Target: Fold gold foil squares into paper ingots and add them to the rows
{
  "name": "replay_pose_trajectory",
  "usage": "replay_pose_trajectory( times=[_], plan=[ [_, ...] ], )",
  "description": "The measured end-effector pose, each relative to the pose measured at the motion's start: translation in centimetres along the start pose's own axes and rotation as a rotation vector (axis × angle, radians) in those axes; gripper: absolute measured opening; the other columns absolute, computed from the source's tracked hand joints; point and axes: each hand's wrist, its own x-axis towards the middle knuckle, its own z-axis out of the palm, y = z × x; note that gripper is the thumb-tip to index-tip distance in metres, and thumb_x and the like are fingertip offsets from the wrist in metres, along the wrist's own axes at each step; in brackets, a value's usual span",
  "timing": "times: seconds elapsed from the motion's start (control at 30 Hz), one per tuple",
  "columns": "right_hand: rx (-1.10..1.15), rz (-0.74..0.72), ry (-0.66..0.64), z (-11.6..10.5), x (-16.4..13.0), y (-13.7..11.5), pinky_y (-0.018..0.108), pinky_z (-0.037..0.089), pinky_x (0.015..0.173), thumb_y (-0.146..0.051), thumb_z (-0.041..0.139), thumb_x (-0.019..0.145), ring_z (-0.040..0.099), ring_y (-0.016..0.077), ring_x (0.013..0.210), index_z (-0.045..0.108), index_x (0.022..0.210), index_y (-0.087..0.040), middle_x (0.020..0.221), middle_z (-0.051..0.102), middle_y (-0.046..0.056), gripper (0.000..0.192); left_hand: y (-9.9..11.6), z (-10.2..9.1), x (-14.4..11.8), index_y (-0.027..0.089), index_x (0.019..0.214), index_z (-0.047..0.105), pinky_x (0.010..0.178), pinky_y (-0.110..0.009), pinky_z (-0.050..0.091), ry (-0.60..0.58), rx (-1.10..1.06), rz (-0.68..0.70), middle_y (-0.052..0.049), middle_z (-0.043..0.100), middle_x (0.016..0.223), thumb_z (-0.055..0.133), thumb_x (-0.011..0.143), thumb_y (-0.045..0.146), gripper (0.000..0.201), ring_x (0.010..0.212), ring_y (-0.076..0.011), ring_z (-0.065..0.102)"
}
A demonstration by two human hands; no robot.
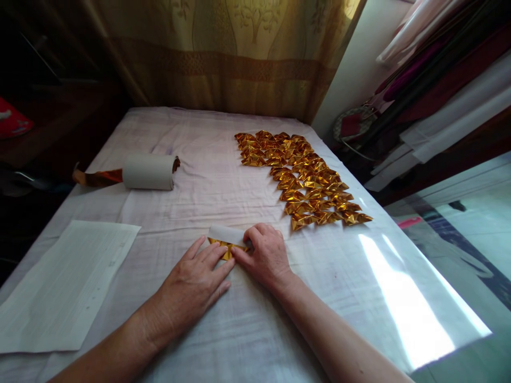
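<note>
A partly folded piece of gold foil paper (227, 252) lies flat near the middle of the cloth, its white backing showing along the far edge. My left hand (191, 279) rests on its left part with the fingers stretched out and spread. On the right side, my right hand (266, 255) has its fingers curled over the paper's edge and its thumb pressed on the gold face. The fingertips cover part of the folds. Beyond my right hand sit several rows of finished gold foil ingots (307, 175).
A pale cloth (191, 207) covers the table. On the left lie a roll of gold foil paper (147, 172), white side outward, and a printed white sheet (72, 282). A patterned curtain (223, 58) hangs behind; clothes (447, 96) hang at right.
</note>
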Motion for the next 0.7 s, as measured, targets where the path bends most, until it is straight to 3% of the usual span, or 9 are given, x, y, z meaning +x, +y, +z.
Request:
replay_pose_trajectory(
  times=[0.33,0.43,0.5,0.6,0.7],
  plan=[
    [0.010,0.017,0.043,0.7,0.3,0.3,0.032,0.036,0.070,-0.032,0.067,0.087,0.055,0.0200,0.077,0.060,0.073,-0.022,0.078,0.062,0.003,0.019,0.2,0.0,0.0,0.023,0.121,0.064,0.114,-0.049,0.029,0.004,0.013,-0.016,-0.008,0.066,0.119,0.060,0.092,0.032,0.031,0.115,-0.0249,0.058],
    [0.125,-0.058,0.115,0.3,-0.1,1.0,0.032,0.041,0.073,-0.020,0.056,0.093,0.058,0.0196,0.081,0.063,0.084,-0.021,0.083,0.064,0.004,0.012,0.5,0.4,-0.1,0.023,0.120,0.065,0.111,-0.049,0.033,0.033,0.009,-0.048,-0.008,0.066,0.119,0.059,0.092,0.027,0.029,0.114,-0.0251,0.058],
    [0.188,-0.162,0.166,-0.2,-0.7,1.3,0.032,0.045,0.077,-0.017,0.050,0.094,0.059,0.0202,0.086,0.067,0.094,-0.021,0.090,0.066,0.006,0.017,0.6,0.6,-0.2,0.023,0.120,0.065,0.107,-0.047,0.039,0.071,-0.014,-0.065,-0.008,0.066,0.117,0.060,0.091,0.024,0.030,0.111,-0.0247,0.058],
    [0.219,-0.332,0.094,-1.0,-1.5,1.2,0.032,0.048,0.079,-0.016,0.051,0.094,0.059,0.0200,0.088,0.069,0.102,-0.021,0.096,0.068,0.007,0.020,0.5,1.0,-0.1,0.023,0.120,0.065,0.103,-0.046,0.045,0.111,-0.060,-0.072,-0.008,0.065,0.114,0.059,0.090,0.021,0.030,0.107,-0.0239,0.059],
    [0.178,-0.359,-0.039,-1.5,-1.7,0.7,0.034,0.049,0.083,-0.019,0.056,0.094,0.059,0.0209,0.092,0.070,0.106,-0.020,0.100,0.069,0.008,0.019,0.0,1.3,0.0,0.022,0.120,0.065,0.099,-0.042,0.049,0.147,-0.131,-0.046,-0.007,0.066,0.112,0.053,0.094,0.019,0.028,0.106,-0.0224,0.059]
  ],
)
